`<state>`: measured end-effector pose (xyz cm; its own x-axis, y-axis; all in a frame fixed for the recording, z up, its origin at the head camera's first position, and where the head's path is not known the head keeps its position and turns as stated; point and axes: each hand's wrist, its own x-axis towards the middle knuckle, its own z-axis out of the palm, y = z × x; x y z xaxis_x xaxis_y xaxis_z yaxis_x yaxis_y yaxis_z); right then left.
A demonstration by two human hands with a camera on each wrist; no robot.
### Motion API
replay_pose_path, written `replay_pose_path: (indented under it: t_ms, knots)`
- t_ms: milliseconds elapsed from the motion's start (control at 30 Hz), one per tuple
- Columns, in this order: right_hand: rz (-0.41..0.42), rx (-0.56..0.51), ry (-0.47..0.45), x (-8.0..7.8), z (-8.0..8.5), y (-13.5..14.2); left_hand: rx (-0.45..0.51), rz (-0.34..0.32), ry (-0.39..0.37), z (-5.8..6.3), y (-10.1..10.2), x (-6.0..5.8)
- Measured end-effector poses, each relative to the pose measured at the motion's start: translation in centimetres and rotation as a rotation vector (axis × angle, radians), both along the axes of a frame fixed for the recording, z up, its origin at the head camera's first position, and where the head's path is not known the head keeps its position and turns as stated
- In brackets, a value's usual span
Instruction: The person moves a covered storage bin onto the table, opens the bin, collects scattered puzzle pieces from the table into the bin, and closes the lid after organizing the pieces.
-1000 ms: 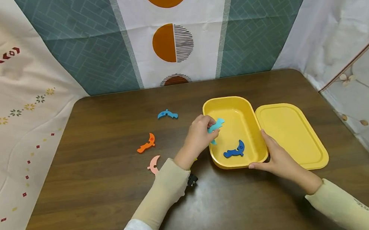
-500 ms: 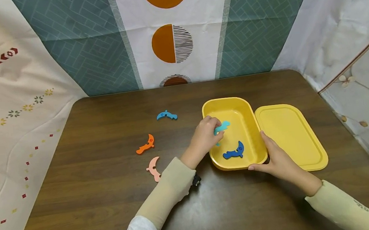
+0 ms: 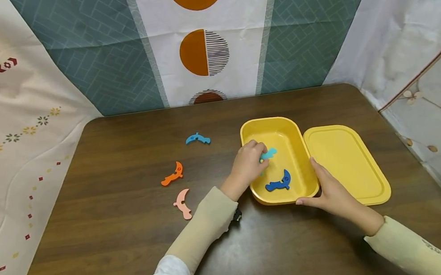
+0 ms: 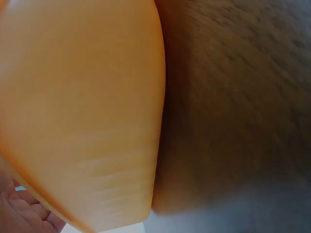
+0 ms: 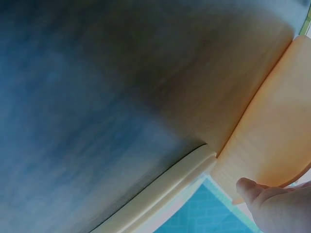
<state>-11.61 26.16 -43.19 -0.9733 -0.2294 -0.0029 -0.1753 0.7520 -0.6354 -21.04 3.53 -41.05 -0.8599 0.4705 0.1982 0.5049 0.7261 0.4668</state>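
My left hand (image 3: 249,162) reaches over the left rim of a yellow box (image 3: 291,157) and pinches a turquoise, bird-shaped flat piece (image 3: 271,152) low inside it; the fingers hide part of that piece. On the box floor, nearer me, lies a dark blue piece (image 3: 278,182) of similar form. My right hand (image 3: 332,189) grips the near right corner of the box, thumb along the near wall. In the left wrist view the box wall (image 4: 87,97) fills most of the left side. The right wrist view shows my right hand (image 5: 282,206) against the box's outer wall (image 5: 272,131).
A yellow lid (image 3: 346,164) lies flat against the box's right side. Left of the box are a light blue piece (image 3: 198,138), an orange piece (image 3: 172,175) and a pink piece (image 3: 182,204). The dark wooden table (image 3: 92,222) meets patterned cloth at the back and sides.
My left hand has moved right and down into the box with the turquoise piece. My right hand keeps its place on the box corner. The view has shifted slightly.
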Motion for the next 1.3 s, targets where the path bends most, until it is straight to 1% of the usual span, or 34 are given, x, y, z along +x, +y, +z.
replay_pose_path:
  t_ms: [167,333,633,767,1033,1300]
  knots:
    - [-0.005,0.007,0.008,0.1,-0.1,0.0,-0.034,-0.028,-0.006,-0.1,0.4,0.0]
    - [-0.004,0.007,0.000,0.2,-0.1,0.0,-0.106,-0.033,-0.004,-0.5,0.8,-0.2]
    - [-0.010,0.007,-0.010,0.3,-0.2,0.0,-0.206,-0.028,0.079,-1.2,1.3,-0.2]
    - [-0.011,0.012,-0.010,0.1,-0.1,0.1,-0.242,-0.019,0.093,-1.2,1.5,-0.3]
    - [-0.014,0.017,-0.015,0.1,0.2,0.1,-0.373,-0.037,0.087,-1.2,2.0,-0.5]
    - [-0.012,0.022,-0.014,0.0,0.2,0.0,-0.455,-0.043,0.052,-1.1,2.0,-0.3]
